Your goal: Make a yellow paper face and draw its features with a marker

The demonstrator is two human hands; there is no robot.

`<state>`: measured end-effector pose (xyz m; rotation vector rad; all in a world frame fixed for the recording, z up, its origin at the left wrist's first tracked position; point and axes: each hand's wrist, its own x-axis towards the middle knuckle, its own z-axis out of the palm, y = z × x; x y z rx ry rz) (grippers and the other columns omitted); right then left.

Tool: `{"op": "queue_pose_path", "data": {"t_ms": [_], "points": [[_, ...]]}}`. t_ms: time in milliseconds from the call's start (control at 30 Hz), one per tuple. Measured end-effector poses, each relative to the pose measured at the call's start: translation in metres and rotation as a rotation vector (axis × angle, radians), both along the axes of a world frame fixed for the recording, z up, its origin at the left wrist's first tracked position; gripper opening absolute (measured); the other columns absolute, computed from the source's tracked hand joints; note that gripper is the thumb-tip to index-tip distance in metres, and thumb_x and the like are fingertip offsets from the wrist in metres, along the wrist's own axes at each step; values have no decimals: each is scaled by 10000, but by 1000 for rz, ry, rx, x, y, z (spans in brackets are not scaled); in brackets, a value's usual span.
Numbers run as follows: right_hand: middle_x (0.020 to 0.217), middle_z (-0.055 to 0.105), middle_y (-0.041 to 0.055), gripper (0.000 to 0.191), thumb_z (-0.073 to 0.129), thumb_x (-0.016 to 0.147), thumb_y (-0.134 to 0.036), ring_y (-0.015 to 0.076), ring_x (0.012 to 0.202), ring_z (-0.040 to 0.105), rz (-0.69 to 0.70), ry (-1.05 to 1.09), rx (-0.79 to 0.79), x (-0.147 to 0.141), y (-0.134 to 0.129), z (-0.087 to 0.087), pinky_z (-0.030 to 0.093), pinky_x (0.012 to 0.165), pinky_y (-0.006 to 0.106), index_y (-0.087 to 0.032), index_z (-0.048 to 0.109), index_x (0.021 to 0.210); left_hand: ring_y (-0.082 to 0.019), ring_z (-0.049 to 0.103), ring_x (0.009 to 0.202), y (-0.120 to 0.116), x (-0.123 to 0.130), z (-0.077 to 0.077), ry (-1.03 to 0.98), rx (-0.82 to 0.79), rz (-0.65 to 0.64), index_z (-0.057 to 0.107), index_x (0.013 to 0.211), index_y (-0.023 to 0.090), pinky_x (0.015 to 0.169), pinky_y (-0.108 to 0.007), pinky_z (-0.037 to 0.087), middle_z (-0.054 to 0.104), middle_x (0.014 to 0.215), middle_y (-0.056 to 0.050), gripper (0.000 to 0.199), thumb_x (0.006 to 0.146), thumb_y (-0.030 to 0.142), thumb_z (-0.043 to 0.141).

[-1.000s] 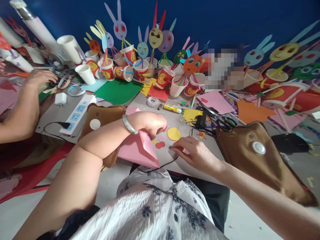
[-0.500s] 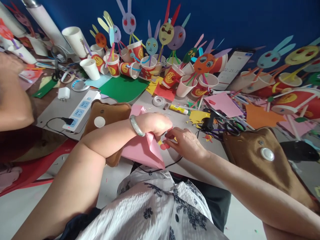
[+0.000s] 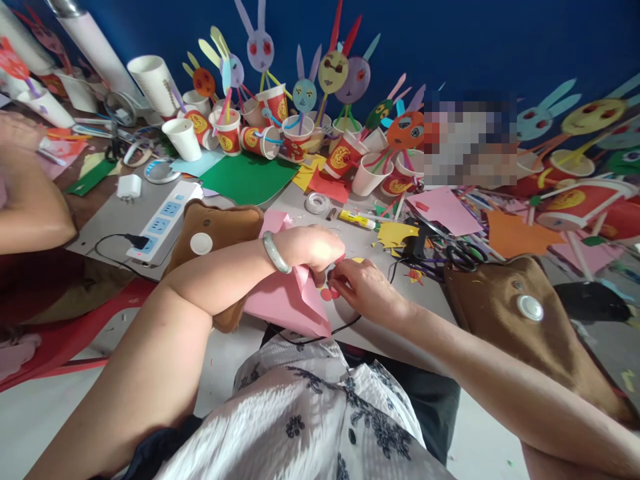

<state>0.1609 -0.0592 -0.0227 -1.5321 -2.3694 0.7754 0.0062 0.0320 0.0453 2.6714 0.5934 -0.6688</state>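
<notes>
My left hand (image 3: 319, 248), with a pale bracelet (image 3: 277, 252) at its wrist, is curled over the edge of a folded pink paper sheet (image 3: 287, 305). Its fingertips are turned down and hidden, so what they grip cannot be seen. Close beside it, my right hand (image 3: 369, 287) has its thumb and fingers pinched together. Anything between them is too small to make out. Below the fingertips lie small red paper discs (image 3: 327, 294), and bits of yellow paper show around the hands.
Brown plush warmers (image 3: 500, 320) flank the hands. A power strip (image 3: 167, 220) lies left, black scissors (image 3: 463, 255) right. A yellow glue tube (image 3: 357, 219) and paper scraps lie ahead. Behind stand paper cups (image 3: 373, 173) with rabbit-faced paper figures. Another person's arm (image 3: 33, 180) rests at left.
My right hand has shifted slightly, its fingers drawing in nearer the red discs. My left hand stays almost still on the pink paper. A pixelated patch now covers the phone at the back right.
</notes>
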Motion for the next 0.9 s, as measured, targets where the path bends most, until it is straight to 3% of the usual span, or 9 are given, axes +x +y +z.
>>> {"op": "queue_pose_path", "data": {"t_ms": [200, 467, 667, 900], "points": [[814, 769, 45, 136, 528, 930, -206, 171, 688, 659, -33, 77, -9, 8, 1, 7, 450, 698, 285, -224, 595, 813, -249, 659, 688, 2, -1, 6, 48, 37, 43, 831, 926, 89, 647, -342, 441, 740, 740, -118, 316, 722, 330, 844], [670, 678, 19, 250, 584, 906, -401, 140, 561, 508, -208, 216, -119, 23, 12, 15, 381, 567, 277, -201, 654, 775, -186, 618, 675, 5, -5, 18, 19, 22, 123, 819, 848, 100, 622, -298, 383, 740, 751, -96, 213, 749, 288, 834], [713, 739, 51, 299, 694, 819, -475, 154, 606, 570, -323, 398, -219, 32, 18, 9, 430, 562, 275, -182, 711, 765, -221, 644, 731, 7, -4, 22, 40, 76, 141, 818, 991, 77, 640, -319, 398, 773, 886, -134, 297, 768, 273, 796], [657, 698, 23, 295, 773, 760, -486, 141, 571, 561, -397, 478, -200, 51, 32, 5, 405, 517, 272, -199, 719, 719, -196, 614, 690, 15, -5, 11, -26, 52, 114, 797, 1006, 82, 595, -307, 350, 759, 902, -141, 261, 815, 234, 704]]}}
